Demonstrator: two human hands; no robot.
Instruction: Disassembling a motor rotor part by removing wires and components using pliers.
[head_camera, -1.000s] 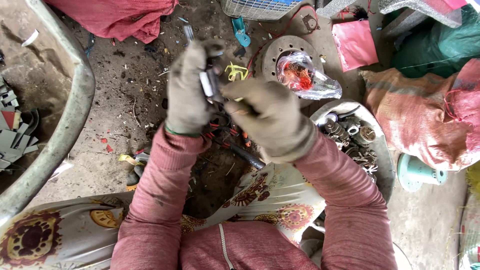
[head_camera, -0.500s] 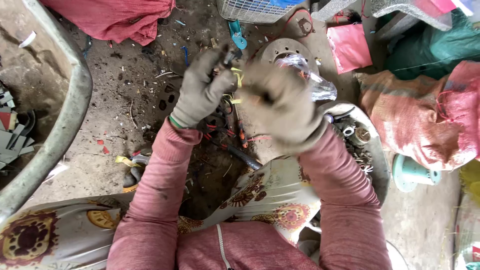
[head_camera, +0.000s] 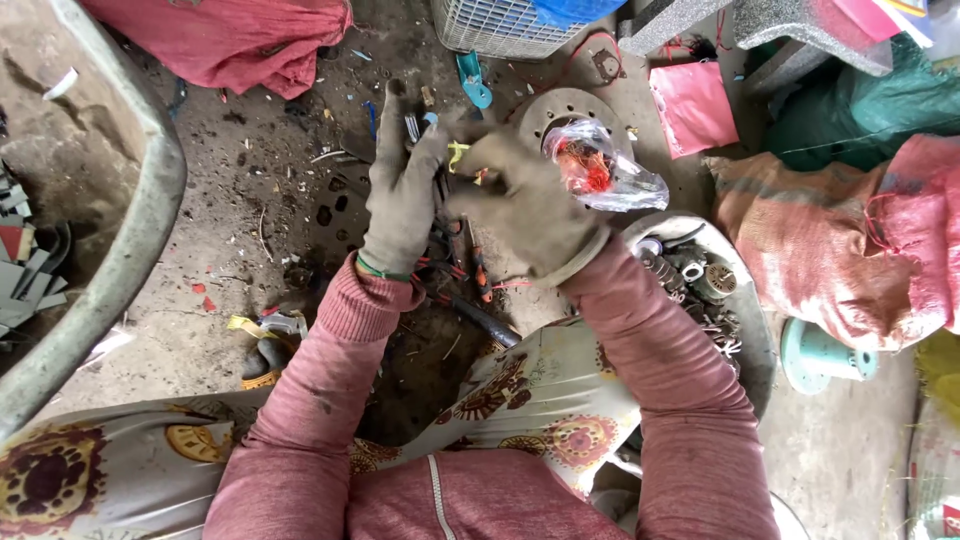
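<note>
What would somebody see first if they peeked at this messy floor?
First, two gloved hands, the left hand and right hand, meeting over the dirty ground around a small part with yellow bits. Just right of them lies a clear plastic bag with red wires inside, and a red sack sits top left.

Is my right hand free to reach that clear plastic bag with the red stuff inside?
Probably yes: the right hand sits just beside the clear plastic bag, nothing between them, though it seems busy with a small part.
</note>
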